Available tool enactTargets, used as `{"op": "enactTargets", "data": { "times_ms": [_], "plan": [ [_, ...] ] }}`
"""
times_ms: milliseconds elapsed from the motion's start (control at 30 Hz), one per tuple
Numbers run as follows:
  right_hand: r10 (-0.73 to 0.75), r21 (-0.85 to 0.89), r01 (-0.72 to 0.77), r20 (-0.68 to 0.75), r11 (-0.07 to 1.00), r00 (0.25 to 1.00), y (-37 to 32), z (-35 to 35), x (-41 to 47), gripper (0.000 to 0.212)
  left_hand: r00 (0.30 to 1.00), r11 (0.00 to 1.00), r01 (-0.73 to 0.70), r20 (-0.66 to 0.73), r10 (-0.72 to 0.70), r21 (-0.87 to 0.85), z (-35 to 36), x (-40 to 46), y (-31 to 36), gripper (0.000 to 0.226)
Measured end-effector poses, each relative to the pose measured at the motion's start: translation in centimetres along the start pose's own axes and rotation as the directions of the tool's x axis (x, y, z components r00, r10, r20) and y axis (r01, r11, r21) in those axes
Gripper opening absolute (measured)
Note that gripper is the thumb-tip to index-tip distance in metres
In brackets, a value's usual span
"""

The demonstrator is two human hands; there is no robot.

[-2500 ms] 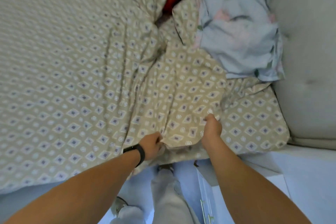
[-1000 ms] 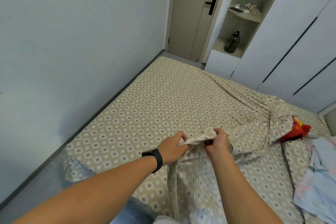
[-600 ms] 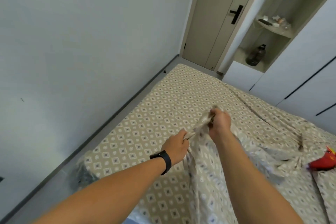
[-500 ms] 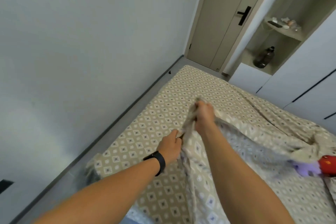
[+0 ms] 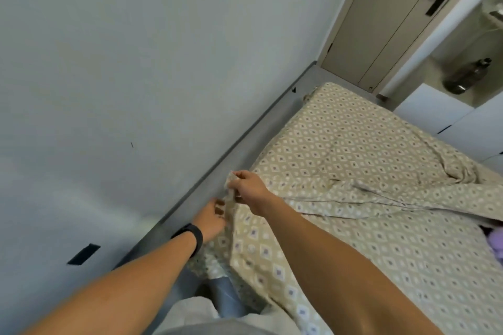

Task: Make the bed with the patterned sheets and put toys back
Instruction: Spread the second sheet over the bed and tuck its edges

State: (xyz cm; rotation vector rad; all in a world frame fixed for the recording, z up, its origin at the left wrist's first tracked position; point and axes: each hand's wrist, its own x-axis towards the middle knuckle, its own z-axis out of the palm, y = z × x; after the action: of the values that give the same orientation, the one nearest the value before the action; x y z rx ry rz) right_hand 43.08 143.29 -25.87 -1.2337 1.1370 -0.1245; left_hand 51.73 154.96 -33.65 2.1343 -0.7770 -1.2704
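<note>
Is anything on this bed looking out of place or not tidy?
Yes. The beige diamond-patterned top sheet lies bunched in ridges across the mattress, not spread flat. Both hands pinch its corner near the wall. A purple soft thing peeks out at the right edge.

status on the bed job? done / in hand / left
Done: the far half of the mattress is covered flat in patterned fabric. In hand: left hand and right hand both pinch the edge of the loose patterned sheet near the wall-side edge. Left: that sheet lies bunched and creased, not spread; a purple toy sits at the right frame edge, mostly cut off.
</note>
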Motion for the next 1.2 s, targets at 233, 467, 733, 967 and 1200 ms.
{"op": "enactTargets", "data": {
  "times_ms": [233, 467, 733, 967, 1200],
  "plan": [
    [-0.066, -0.053, 0.06, -0.13, 0.997, 0.989, 1.1, -0.8, -0.7, 0.012, 0.971, 0.971, -0.24, -0.014, 0.24, 0.023, -0.9, 1.6, 3.7, 0.015],
    [-0.012, 0.069, 0.032, -0.27, 0.997, 0.963, 2.4, -4.2, -0.5, 0.015, 0.989, 0.992, -0.073, -0.123, 0.086, 0.106, -1.2, 4.8, 3.7, 0.026],
    [0.099, 0.098, -0.071, -0.316, 0.993, 0.944, 4.3, -6.1, -2.2, 0.021, 0.99, 0.842, 0.017, 0.107, -0.089, 0.54, -0.2, 5.5, 2.1, 0.013],
    [0.084, 0.134, -0.038, -0.354, 0.99, 0.932, 5.5, -9.2, -4.3, 0.019, 0.908, 0.724, -0.233, 0.412, -0.077, 0.649, 4.6, 3.1, 5.1, 0.026],
    [0.085, 0.177, -0.017, -0.385, 0.984, 0.919, 8.4, -13.9, -7.4, 0.018, 0.835, 0.684, -0.363, 0.547, -0.063, 0.633, 10.8, 0.4, 7.6, 0.011]
  ]
}}
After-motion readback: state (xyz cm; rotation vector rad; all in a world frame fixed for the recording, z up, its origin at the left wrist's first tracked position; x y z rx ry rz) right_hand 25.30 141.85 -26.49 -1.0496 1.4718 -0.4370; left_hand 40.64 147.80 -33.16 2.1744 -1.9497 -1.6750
